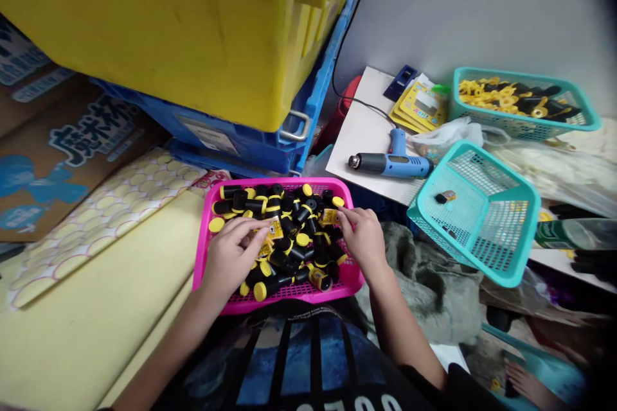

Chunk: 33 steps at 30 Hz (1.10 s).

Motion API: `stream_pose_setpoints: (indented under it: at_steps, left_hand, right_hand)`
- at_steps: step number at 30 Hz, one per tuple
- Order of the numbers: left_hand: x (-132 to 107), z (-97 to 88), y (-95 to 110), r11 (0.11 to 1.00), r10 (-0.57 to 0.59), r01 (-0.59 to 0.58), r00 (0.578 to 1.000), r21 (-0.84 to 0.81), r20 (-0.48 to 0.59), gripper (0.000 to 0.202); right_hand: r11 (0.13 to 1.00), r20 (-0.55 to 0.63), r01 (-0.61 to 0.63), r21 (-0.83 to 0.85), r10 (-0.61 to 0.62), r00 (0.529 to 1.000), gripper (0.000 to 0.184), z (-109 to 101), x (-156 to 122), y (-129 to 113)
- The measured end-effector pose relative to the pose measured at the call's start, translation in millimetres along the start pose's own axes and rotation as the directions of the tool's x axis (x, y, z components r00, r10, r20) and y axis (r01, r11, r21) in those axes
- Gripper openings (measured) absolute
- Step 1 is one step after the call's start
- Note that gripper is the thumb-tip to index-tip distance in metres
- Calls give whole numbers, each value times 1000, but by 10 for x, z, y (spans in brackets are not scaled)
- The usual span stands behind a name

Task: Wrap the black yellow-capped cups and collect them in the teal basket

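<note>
1. Head view, centre: a pink basket (357, 277) sits against the person's front, heaped with black cylinders (282, 260) that have yellow caps (302, 239).
2. Left of the basket's middle, the left hand (236, 247) reaches in over the heap, thumb and fingers narrowed on small yellow printed pieces (274, 228).
3. Toward the basket's right edge, the right hand (362, 236) pinches a yellow printed sleeve (330, 217) between thumb and fingertip, above the cylinders.
4. Near the basket's lower right corner, one cylinder wears a yellow printed wrap (318, 278).
5. Right of centre, a blue heat gun (407, 166) lies on a white bench (357, 131), its nozzle pointing left.
6. Further right, a tilted teal basket (529, 205) holds a small black-and-yellow piece (446, 196); in the upper right, another teal basket (511, 125) carries yellow and black parts (513, 97).
7. Upper left, a yellow crate (168, 32) stands above a blue crate (255, 144), beside a printed cardboard box (29, 205).
</note>
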<state>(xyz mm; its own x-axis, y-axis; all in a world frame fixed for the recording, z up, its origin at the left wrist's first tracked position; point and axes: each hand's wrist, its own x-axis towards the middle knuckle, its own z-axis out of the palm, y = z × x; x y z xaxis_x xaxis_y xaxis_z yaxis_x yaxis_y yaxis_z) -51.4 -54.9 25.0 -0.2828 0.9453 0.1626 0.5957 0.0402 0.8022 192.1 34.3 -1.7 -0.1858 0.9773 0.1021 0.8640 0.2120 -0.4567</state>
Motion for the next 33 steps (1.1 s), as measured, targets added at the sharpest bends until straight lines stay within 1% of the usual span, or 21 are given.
stream_pose_setpoints:
  at_steps: [1,2,3,4,5,7,8,9,10,11,13,14,15,17,19,21,22,24,27,30,33]
  left_hand:
    - [-10,22,49,993,-80,82,996,-81,30,19]
    - [-15,48,106,968,-165,177,983,-177,80,22]
    - [-14,77,168,915,-244,280,958,-291,153,26]
    - [-10,107,231,826,-304,386,919,-412,252,31]
    - [-3,137,291,705,-330,486,869,-516,367,35]
    - [12,190,383,457,-296,633,771,-625,564,41]
    - [17,212,408,374,-277,667,744,-645,608,42]
    - [20,231,421,332,-278,672,740,-662,612,43]
    - [21,245,421,325,-295,652,758,-684,582,43]
    - [20,254,414,343,-322,614,788,-711,526,42]
    - [16,257,391,420,-364,520,847,-744,387,39]
    - [12,250,383,468,-371,481,869,-741,329,37]
    - [8,238,377,520,-368,453,884,-724,289,36]
    - [-5,204,370,626,-340,440,897,-644,282,38]
    - [-30,169,354,709,-296,447,891,-546,345,48]
    - [-70,151,322,737,-259,457,872,-499,415,61]
    - [-94,150,302,731,-244,462,864,-501,440,64]
    - [-141,156,260,709,-236,476,856,-521,460,63]
    - [-190,148,214,694,-286,479,868,-538,405,46]
    - [-203,96,194,688,-335,457,889,-564,312,35]
    - [-196,42,184,693,-351,418,907,-588,232,38]
  right_hand:
    - [991,-79,108,74,-102,992,29,-55,-33,-13]
    - [961,-148,234,148,-212,966,26,-109,-61,-47]
    - [905,-204,362,223,-320,925,21,-158,-84,-96]
    - [828,-244,477,295,-417,875,17,-197,-103,-157]
    - [741,-270,566,362,-498,824,14,-224,-118,-221]
    - [600,-294,652,463,-590,752,11,-235,-139,-333]
    - [566,-292,658,496,-605,741,11,-222,-149,-373]
    - [559,-273,640,527,-602,751,10,-200,-159,-401]
    - [572,-236,595,564,-579,781,9,-172,-171,-420]
    - [592,-184,523,613,-538,823,13,-141,-184,-433]
    - [607,-35,313,730,-425,905,34,-82,-208,-458]
    - [594,54,192,781,-371,927,47,-58,-217,-477]
    - [574,144,77,815,-330,933,58,-40,-220,-500]
    - [551,318,-116,826,-287,904,66,-19,-212,-557]
    - [550,477,-271,790,-273,835,63,-13,-191,-611]
    - [521,583,-397,756,-260,769,56,-6,-173,-650]
    - [488,613,-448,749,-253,749,54,3,-170,-664]
    - [407,629,-514,755,-226,744,53,33,-175,-686]
    - [300,609,-545,783,-190,770,55,102,-187,-728]
    - [285,599,-540,792,-193,778,57,161,-156,-807]
    - [304,586,-516,801,-225,778,58,192,-87,-917]
